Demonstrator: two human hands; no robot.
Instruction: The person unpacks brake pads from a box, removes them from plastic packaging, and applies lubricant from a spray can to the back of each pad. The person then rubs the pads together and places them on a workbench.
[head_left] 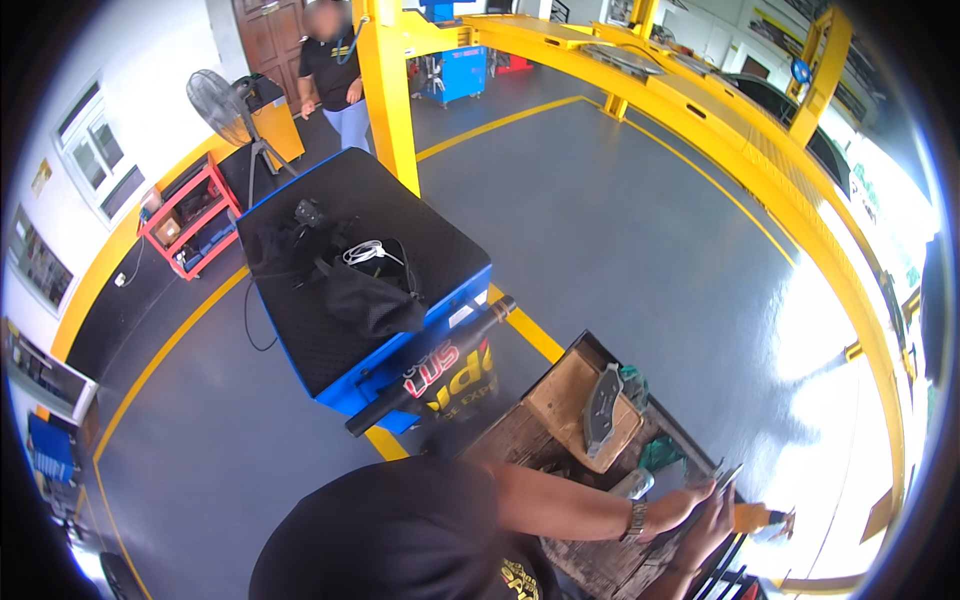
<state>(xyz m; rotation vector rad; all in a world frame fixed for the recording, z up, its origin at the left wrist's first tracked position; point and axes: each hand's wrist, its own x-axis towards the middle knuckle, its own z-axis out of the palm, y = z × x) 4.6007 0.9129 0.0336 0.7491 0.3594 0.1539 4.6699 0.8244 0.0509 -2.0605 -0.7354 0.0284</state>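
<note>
— Holding what? Start at the grip.

— Pinching a slim metallic piece [734,474] with the left hand [676,510], fingertips together on its lower end. Count clock hours from that spot.

— And the right hand [708,535]?

— Tucked in just below the left, fingers raised toward the same piece. Clamped on it or only touching: cannot tell, too small.

— Next ring out?

— At 3 o'clock, just beside the right hand, an orange-and-black thing [752,517], kind unclear. At 9, a metal-banded watch [637,520] on the left wrist.

— Surface?

— Spreading from 8 round to 11: a worn wooden worktop [610,565]. On it at 10, near the left hand, a pale silvery item [632,485]. At 11, crumpled green wrapping [658,453].

— Farther up?

— Between 10 and 11, a curved grey brake pad [603,410], lying in a shallow open cardboard box [553,400].

— Beyond the worktop?

— Toward 10, well apart, a blue cabinet with a black top [425,215]. On top, a black bag [375,305] and a coiled white cable [370,252].

— Background, fast.

— At 10, a red trolley [195,220] and a standing fan [220,105]. Near 11, a yellow lift post [388,110], with a person in a dark shirt [332,70] just left of it. At 12, a long yellow lift ramp [700,110].
</note>
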